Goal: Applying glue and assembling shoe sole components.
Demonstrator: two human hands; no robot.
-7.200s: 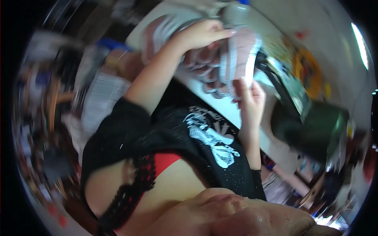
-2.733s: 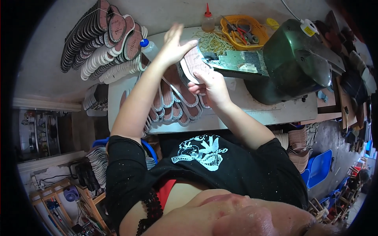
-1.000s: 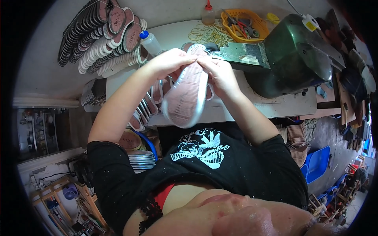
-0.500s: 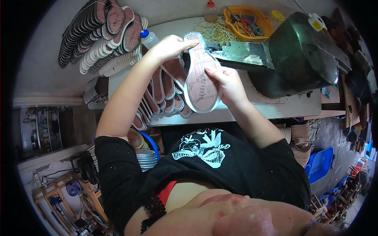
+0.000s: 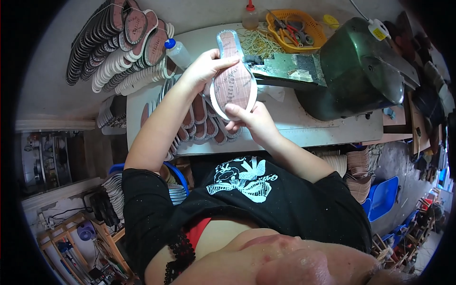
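Both hands hold one shoe insole [image 5: 232, 78], brownish-pink with dark marks and a pale rim, its narrow end pointing away from me. My left hand [image 5: 207, 71] grips its left edge near the middle, thumb lying across the top face. At the wide near end my right hand [image 5: 249, 121] pinches the rim, thumb on top and fingers underneath. The insole's right edge is up against the narrow arm of a green machine [image 5: 289, 66]; whether they touch I cannot tell. Several similar insoles [image 5: 199, 121] lie on the white table to the left, partly behind my left forearm.
Bundles of tied insoles [image 5: 107, 47] are stacked at the far left beside a blue-capped bottle [image 5: 178, 52]. Behind stand a red-tipped bottle [image 5: 250, 19], a heap of pale cord [image 5: 261, 43] and a yellow basket [image 5: 308, 31] with tools. A blue tub [image 5: 384, 197] is at the lower right.
My left hand has slid from the insole's narrow end to its middle. The right hand has moved from the right edge down to the wide end. The insole has shifted slightly left and away.
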